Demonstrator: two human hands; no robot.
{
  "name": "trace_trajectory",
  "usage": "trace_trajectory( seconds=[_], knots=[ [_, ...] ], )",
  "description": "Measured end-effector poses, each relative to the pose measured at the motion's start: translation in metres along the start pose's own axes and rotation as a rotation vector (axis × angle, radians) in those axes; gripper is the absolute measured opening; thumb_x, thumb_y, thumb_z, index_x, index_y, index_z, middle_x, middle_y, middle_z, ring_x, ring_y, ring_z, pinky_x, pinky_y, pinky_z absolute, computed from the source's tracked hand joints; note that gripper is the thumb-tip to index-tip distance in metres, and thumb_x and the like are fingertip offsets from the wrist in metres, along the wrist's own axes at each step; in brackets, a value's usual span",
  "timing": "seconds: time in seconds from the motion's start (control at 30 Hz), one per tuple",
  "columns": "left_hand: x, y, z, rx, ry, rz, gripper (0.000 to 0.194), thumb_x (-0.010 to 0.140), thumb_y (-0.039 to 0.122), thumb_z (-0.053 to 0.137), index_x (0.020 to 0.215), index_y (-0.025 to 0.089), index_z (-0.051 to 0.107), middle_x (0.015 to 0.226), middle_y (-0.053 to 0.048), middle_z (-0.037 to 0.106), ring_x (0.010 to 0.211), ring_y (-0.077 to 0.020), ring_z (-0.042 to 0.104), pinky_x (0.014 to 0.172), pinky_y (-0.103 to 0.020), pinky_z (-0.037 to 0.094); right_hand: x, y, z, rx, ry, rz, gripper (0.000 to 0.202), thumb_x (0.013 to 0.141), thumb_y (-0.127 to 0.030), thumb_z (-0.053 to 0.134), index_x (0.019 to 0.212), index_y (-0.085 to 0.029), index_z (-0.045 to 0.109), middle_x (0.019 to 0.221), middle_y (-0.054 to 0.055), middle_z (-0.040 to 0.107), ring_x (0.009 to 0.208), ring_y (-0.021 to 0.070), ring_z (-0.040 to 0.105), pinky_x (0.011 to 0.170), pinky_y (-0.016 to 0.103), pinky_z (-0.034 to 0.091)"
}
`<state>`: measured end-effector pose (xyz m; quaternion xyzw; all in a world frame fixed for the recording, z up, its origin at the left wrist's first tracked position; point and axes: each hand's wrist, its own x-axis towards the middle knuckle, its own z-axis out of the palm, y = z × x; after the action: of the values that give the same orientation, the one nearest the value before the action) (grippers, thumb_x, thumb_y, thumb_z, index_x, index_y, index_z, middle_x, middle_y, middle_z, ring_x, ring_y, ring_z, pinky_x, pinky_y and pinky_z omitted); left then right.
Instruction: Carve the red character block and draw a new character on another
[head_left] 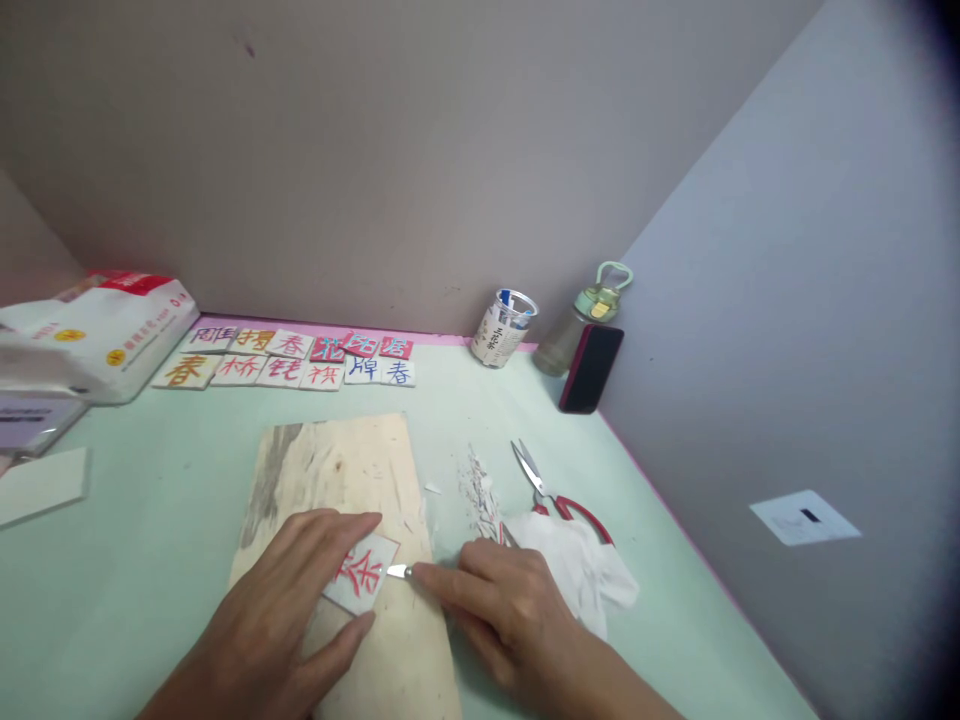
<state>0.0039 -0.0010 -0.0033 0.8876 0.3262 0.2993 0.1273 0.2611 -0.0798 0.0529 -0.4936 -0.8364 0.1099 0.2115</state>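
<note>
A small white square tile (363, 574) with a red painted character lies turned on the wooden board (352, 460). My left hand (289, 590) grips it, fingers on the far edge and thumb on the near side, covering its left part. My right hand (510, 610) is closed around a small carving knife (397, 571) with the index finger stretched along it. Its short blade points left and meets the tile's right side. The knife's handle is mostly hidden in my hand.
Red-handled scissors (540, 485) and a white cloth (577, 565) lie at right beside shavings (482, 495). Behind stand a can (499, 335), a bottle (559, 340) and a phone (592, 370). Several painted tiles (285, 372) line the back; white bags (135, 335) sit at left.
</note>
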Motion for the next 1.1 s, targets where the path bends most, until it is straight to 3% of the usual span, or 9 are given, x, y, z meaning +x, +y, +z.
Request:
trace_trajectory(
  seconds=[0.33,0.9,1.1],
  knots=[
    [-0.007,-0.004,0.005,-0.001,-0.052,-0.018,0.055,0.098,0.032,0.052,0.152,0.031,0.041,0.141,-0.003,0.062,0.132,-0.0255,0.055,0.11,-0.039,0.05,0.006,0.007,0.0,-0.152,0.023,-0.13,0.044,0.092,-0.006,0.043,0.126,-0.02,0.066,0.068,-0.001,0.049,0.058,0.0171,0.041,0.052,0.031,0.021],
    [-0.008,-0.01,0.002,-0.007,-0.078,0.033,0.061,0.094,0.018,0.044,0.153,0.029,0.04,0.147,0.004,0.057,0.141,-0.0168,0.045,0.121,-0.025,0.035,0.005,-0.004,0.009,-0.281,0.115,-0.21,0.024,0.107,-0.014,0.047,0.125,-0.016,0.062,0.068,-0.002,0.05,0.059,0.0164,0.039,0.053,0.033,0.019],
    [-0.007,-0.011,0.0,-0.018,-0.112,-0.001,0.065,0.091,0.018,0.045,0.154,0.031,0.039,0.147,0.002,0.056,0.138,-0.0178,0.05,0.118,-0.027,0.041,0.002,-0.001,0.005,-0.171,0.04,-0.151,0.039,0.096,-0.009,0.046,0.131,-0.019,0.059,0.071,-0.001,0.049,0.059,0.0173,0.038,0.053,0.032,0.021]
  ],
)
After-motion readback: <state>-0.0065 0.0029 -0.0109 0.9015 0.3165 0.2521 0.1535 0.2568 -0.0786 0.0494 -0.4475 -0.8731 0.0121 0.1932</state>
